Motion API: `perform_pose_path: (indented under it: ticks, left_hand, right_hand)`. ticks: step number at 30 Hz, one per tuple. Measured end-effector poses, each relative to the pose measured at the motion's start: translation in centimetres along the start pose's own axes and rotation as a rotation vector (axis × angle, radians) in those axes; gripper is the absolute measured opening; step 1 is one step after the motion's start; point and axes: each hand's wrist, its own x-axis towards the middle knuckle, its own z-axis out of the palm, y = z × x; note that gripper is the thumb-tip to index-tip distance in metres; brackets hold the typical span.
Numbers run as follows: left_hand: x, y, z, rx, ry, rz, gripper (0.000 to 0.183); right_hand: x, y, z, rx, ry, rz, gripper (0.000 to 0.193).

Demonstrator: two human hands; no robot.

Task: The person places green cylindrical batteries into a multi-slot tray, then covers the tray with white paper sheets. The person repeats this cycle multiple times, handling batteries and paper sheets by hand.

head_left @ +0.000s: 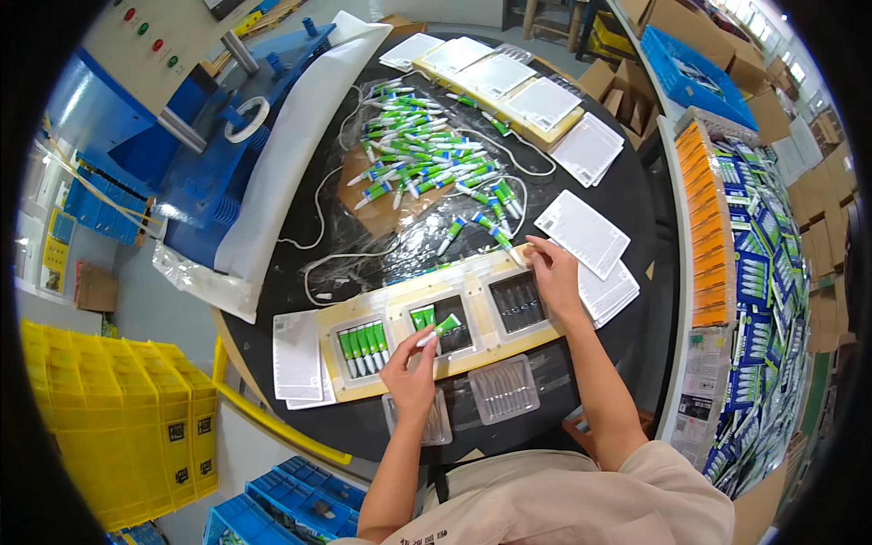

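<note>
The left hand [411, 377] has its grip closed on a green tube [445, 326] above the yellow frame's [481, 316] middle compartment [459, 338], part-filled with tubes [423, 316]; a row [362, 345] fills the left compartment. The right hand's [556, 277] grip meets another tube [500, 238], hold unclear.

- White cards [582, 233], right side of the desk [556, 386]: rows of fine print, too small to read.
- Yellow crates [109, 400], near left: black square marks on their sides.
- Shirt [554, 495], near edge: dark characters, partly cut off.
- Blue-and-green packs [752, 282], right: printed fronts, too small to read.
- Yellow panel [60, 254], left: dark markings, illegible.
</note>
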Motion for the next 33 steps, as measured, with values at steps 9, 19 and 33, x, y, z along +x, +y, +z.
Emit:
perform_pose_path:
  ticks: [9, 19, 33]
  left_hand:
    - [-0.6, -0.6, -0.2, -0.062, 0.049, -0.019, 0.023]
    - [-1.4, -0.1, -0.5, 0.223, 0.042, 0.245, 0.026]
    - [0.2, -0.8, 0.2, 0.589, -0.094, 0.89, 0.022]
  right_hand:
    - [2.5, -2.0, 1.1, -0.65, 0.027, -0.435, 0.029]
    - [8.1, 0.1, 5.0, -0.777, -0.181, -0.367, 0.027]
    - [3.0, -2.6, 2.1, -0.56, -0.09, -0.54, 0.018]
